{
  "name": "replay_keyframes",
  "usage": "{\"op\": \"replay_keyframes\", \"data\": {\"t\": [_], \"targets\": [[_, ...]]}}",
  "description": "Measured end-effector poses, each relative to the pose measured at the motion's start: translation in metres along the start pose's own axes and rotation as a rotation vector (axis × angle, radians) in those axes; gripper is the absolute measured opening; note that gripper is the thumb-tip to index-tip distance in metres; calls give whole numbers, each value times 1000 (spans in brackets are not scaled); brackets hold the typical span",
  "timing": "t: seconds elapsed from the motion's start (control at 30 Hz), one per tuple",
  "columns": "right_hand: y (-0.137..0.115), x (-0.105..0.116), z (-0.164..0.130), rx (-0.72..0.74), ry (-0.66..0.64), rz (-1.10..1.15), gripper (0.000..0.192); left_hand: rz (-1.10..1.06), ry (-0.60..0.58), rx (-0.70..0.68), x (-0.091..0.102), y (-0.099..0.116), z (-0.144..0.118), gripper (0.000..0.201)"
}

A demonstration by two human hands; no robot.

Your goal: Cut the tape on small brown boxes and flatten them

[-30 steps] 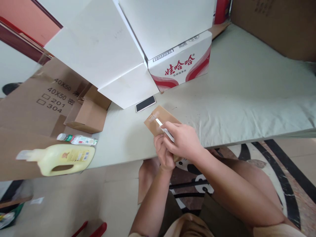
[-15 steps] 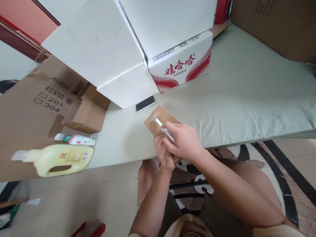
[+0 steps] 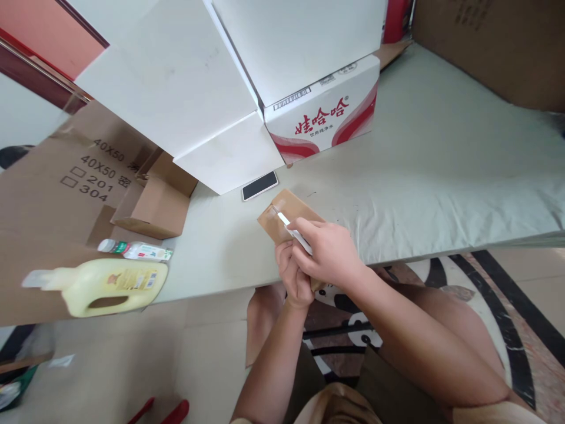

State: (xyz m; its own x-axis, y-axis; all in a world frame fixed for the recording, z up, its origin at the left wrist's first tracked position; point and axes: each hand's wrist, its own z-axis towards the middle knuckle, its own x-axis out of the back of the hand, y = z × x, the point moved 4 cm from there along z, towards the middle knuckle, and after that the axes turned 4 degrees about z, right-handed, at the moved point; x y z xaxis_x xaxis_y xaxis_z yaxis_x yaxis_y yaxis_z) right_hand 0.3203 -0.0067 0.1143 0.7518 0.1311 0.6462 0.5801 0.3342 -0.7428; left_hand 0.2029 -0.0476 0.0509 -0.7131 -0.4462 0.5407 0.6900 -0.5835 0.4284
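Observation:
A small brown cardboard box point(image 3: 293, 207) is tilted at the table's front edge, with clear tape at its far left end. My left hand point(image 3: 295, 280) is closed around the near side of this box, partly covered by the other hand. In my right hand point(image 3: 330, 250) is a slim white utility knife point(image 3: 283, 219), gripped with the index finger laid along it. The knife's tip points at the taped seam of the box and seems to touch it.
Beyond the box lies a phone point(image 3: 259, 186). White cartons point(image 3: 322, 129) stand behind it. To the left are an open cardboard box point(image 3: 154, 206), a small bottle point(image 3: 136, 249) and a yellow detergent jug point(image 3: 115, 285). A large brown carton point(image 3: 494, 53) stands at the back right.

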Motion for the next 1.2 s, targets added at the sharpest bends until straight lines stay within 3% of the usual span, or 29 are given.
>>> {"op": "replay_keyframes", "data": {"t": [0.4,1.2], "targets": [[-1,0,0,-1,-4,-23,28,14,-3,-28,1,2,1,35],[-2,3,1,7,-40,-17,36,80,-26,-43,4,8,9,35]]}}
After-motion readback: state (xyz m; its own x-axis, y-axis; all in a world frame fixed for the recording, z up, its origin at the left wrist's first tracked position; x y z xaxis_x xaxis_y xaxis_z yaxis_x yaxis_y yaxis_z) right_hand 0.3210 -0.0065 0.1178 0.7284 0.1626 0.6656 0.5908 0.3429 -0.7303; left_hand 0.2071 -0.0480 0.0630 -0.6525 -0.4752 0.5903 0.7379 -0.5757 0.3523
